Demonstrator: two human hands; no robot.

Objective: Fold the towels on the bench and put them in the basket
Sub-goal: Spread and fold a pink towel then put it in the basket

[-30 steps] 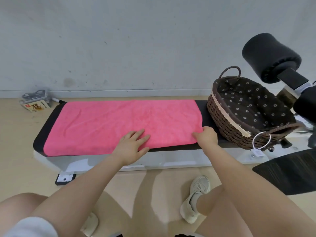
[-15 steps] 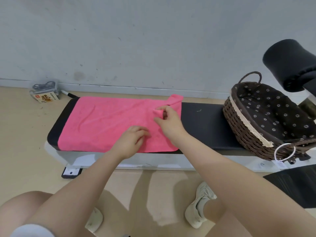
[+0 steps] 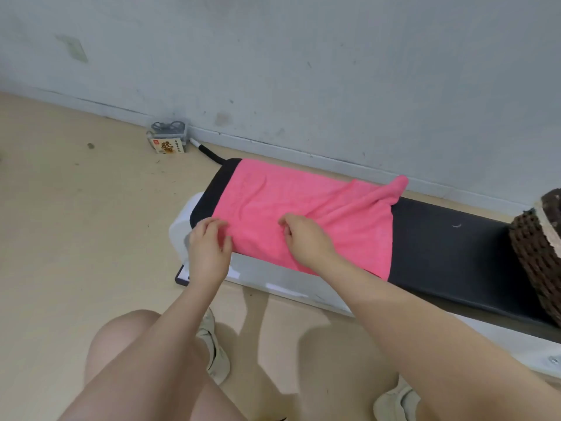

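A pink towel [image 3: 267, 202] lies folded over on the left half of the black bench [image 3: 449, 247], its right end doubled back with a loose corner sticking up at the far side. My left hand [image 3: 209, 247] sits at the towel's near left corner, fingers curled on the edge. My right hand [image 3: 306, 238] pinches a fold of the towel near its middle. The brown wicker basket [image 3: 537, 250] shows only partly at the right edge, on the bench's right end.
A small box with a label [image 3: 168, 139] and a black-and-white cable lie on the floor by the wall behind the bench's left end. My legs and shoes are on the wooden floor in front of the white bench base [image 3: 291, 284].
My right hand has carried the towel's right end leftward over itself, baring the bench's right half. My left hand slid to the near left corner. The view swung left, pushing the basket to the edge.
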